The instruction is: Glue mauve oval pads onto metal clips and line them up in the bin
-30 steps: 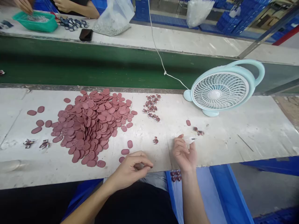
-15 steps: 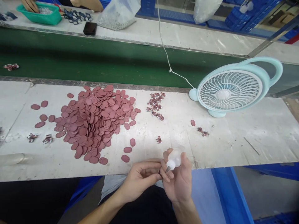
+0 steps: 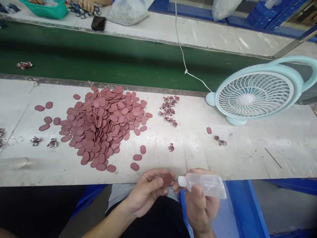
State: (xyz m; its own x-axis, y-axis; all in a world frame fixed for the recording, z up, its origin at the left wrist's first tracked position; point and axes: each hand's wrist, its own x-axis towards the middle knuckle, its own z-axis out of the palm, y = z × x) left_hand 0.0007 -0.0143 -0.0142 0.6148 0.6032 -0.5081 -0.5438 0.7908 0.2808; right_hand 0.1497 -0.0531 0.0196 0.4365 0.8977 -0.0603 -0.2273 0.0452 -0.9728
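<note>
Two bare forearms without sleeves, left hand [image 3: 146, 193], right hand [image 3: 200, 206], no gloves, dark clothing over the lap

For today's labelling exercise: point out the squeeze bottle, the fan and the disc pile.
squeeze bottle [image 3: 206, 184], head view, clear body.
fan [image 3: 252, 96], head view, front grille.
disc pile [image 3: 104, 124], head view, heap's middle.

Bright even daylight, soft shadows, slight edge distortion.

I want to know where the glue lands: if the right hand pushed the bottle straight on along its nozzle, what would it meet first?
The dark red oval piece pinched in the left hand. The right hand points the clear bottle leftward, its tip apparently at the piece's edge; actual contact is unclear.
</note>
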